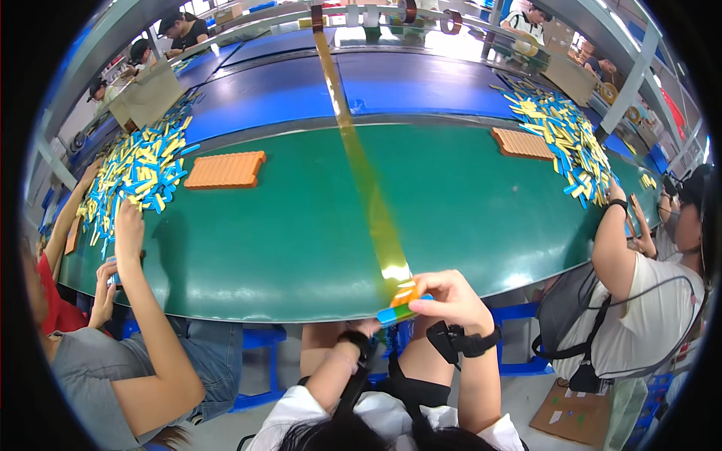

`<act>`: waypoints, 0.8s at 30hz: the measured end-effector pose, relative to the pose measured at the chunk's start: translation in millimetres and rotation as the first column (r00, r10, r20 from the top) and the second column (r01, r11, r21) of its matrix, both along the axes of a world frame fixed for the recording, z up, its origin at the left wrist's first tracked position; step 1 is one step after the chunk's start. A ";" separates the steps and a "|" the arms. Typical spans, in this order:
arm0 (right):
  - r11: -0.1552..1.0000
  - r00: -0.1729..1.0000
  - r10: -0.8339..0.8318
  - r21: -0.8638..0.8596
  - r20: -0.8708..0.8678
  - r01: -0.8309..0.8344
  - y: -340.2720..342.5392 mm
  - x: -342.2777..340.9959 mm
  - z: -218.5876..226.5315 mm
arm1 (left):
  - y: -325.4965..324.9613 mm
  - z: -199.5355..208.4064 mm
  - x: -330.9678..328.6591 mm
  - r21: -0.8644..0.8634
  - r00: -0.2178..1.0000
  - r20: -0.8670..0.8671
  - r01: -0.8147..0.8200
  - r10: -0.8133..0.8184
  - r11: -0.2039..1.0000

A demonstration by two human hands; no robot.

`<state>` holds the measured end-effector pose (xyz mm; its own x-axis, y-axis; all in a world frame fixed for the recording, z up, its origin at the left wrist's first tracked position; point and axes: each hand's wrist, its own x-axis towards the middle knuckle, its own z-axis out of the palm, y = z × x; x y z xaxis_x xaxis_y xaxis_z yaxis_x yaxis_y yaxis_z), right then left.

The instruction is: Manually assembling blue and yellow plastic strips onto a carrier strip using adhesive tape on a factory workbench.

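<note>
A long see-through amber tape (pixel 366 180) runs from a roll (pixel 317 19) on the far bar down to the table's near edge. At its lower end my right hand (pixel 455 299) is closed, thumb and fingers pinching a short blue-and-green strip (pixel 398 311) against the tape end. Orange shows through the film beside the fingertips; I cannot make out what it is. My left hand (pixel 366 326) is close to the strip's left end, just below the table edge. Its fingers are small and mostly hidden.
Piles of blue and yellow strips (pixel 143 169) (pixel 564 139) lie left and right on the green table (pixel 271 248). Near them are ridged orange trays (pixel 224 171) (pixel 523 143). Co-workers' arms (pixel 147 308) (pixel 611 240) reach in from both sides.
</note>
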<state>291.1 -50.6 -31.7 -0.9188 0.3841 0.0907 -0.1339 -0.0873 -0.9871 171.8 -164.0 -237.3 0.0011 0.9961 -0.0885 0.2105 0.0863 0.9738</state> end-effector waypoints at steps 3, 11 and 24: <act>0.997 1.000 0.012 -0.078 0.000 -0.012 -1.0 -5.5 7.5 | -10.5 -1.8 7.1 -0.047 0.997 0.072 -0.036 0.039 0.998; 0.998 0.998 -0.045 -0.043 0.037 0.047 2.9 -7.3 11.3 | -37.9 -15.2 -2.1 -0.165 0.961 0.235 -0.105 0.143 0.981; 0.995 0.995 -0.093 -0.033 0.026 0.094 -0.6 -13.5 4.7 | -38.1 -38.2 -48.5 -0.328 0.836 0.440 -0.189 0.327 0.926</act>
<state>277.6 -51.1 -27.1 -0.8806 0.4707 0.0540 -0.1187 -0.1088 -0.9869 123.3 -202.1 -275.5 -0.1416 0.9054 -0.4002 -0.3415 0.3348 0.8782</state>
